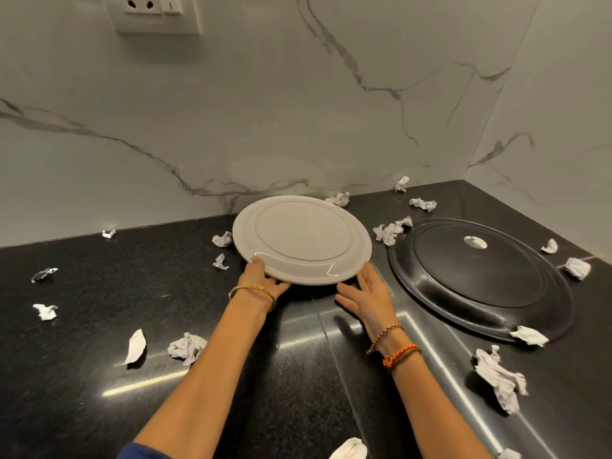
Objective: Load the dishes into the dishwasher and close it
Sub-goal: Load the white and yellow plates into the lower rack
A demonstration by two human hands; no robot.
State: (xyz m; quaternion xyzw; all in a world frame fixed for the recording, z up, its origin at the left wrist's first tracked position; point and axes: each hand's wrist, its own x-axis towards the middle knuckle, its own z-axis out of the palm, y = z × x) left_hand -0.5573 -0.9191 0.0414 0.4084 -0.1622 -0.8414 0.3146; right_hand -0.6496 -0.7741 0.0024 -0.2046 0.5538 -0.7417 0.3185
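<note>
White plate lifted off the black desk, near the marble wall, face up and tipped a little, far edge close to the wall, near edge toward the person. Round, so no long side to tell. Left hand holding the near-left rim, thumb on top, fingers hidden under. Right hand open with straight fingers, fingertips at the near-right rim; cannot tell if touching or just beside. Gold bangle on the left wrist, bead and orange bands on the right wrist. Big black plate flat on the desk to the right, apart from the white one, with a small white scrap inside it. Crumpled paper bits all over the desk, some just beside both plates. Wall socket up on the wall at the top left.
</note>
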